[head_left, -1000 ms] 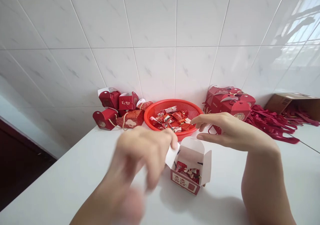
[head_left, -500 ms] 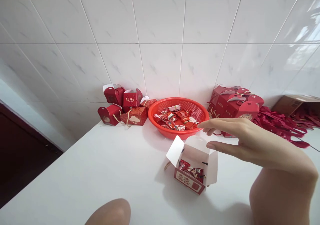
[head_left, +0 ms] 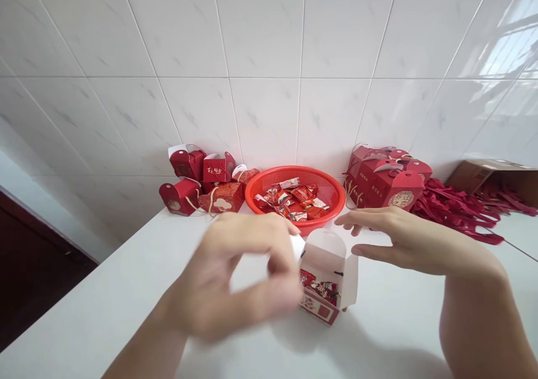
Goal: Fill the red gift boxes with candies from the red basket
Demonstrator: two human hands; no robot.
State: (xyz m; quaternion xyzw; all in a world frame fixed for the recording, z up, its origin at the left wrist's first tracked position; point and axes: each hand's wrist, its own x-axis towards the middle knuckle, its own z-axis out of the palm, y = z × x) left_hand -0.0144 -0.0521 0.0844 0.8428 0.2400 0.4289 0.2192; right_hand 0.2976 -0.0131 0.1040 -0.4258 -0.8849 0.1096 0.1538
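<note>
An open gift box (head_left: 323, 306), red and cream outside and white inside, stands on the white table with its flaps raised. Several red-wrapped candies (head_left: 323, 290) lie in its bottom. My left hand (head_left: 246, 278), blurred by motion, is in front of the box's left side and covers part of it. Its fingers are curved, with a gap between thumb and forefinger and nothing visible in them. Just right of the box, over its back right flap, my right hand (head_left: 390, 236) hovers with thumb and fingers apart, holding nothing.
Behind the box is a red plastic basket (head_left: 295, 172) of wrapped candies. Red gift boxes (head_left: 180, 195) stand at the left against the tiled wall, and more boxes (head_left: 384, 180) at the right. Dark red ribbons (head_left: 454, 208) lie beside a cardboard carton (head_left: 473, 174).
My left hand has come in from the lower left edge to the box's left side. My right hand stays beside the box, open. The view has shifted slightly.
</note>
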